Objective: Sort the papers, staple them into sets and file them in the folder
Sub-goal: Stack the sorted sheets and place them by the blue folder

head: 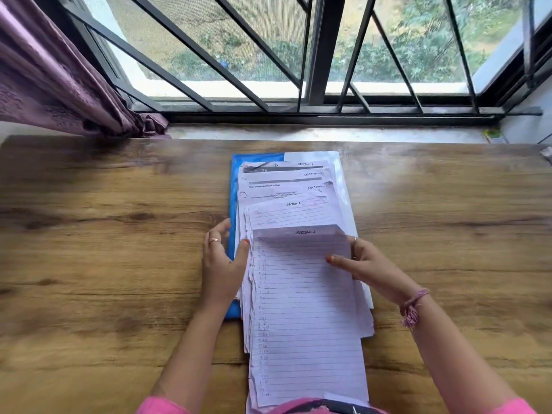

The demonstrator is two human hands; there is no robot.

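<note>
So the person is sat at a brown wood-grain table (104,234) by a barred window (298,55), with a purple curtain (44,70) bunched off to the left. In the middle of the table lies a blue plastic folder (232,186), and on top of it a fanned pile of white papers (286,186), each sheet slid down a bit so its handwritten "SECTION 1" heading peeks out above the next. That staggering looks deliberate: it lets the labels be read at a glance while sorting.

The front sheet is a long white ruled notebook page (307,318) with a ragged torn left edge, running from mid-pile down towards the person's lap. The right hand (367,264) pinches its right edge, thumb on top and fingers behind, and the top of the sheet is curling up, as if being lifted or squared off. The left hand (222,264) rests at the pile's left edge, thumb on the paper, fingers loosely curved beside the folder; it seems to be steadying the stack more than gripping it, though the view there is a bit soft.

No stapler is in sight, so this looks like the sorting stage, with stapling and filing still to come.
</note>
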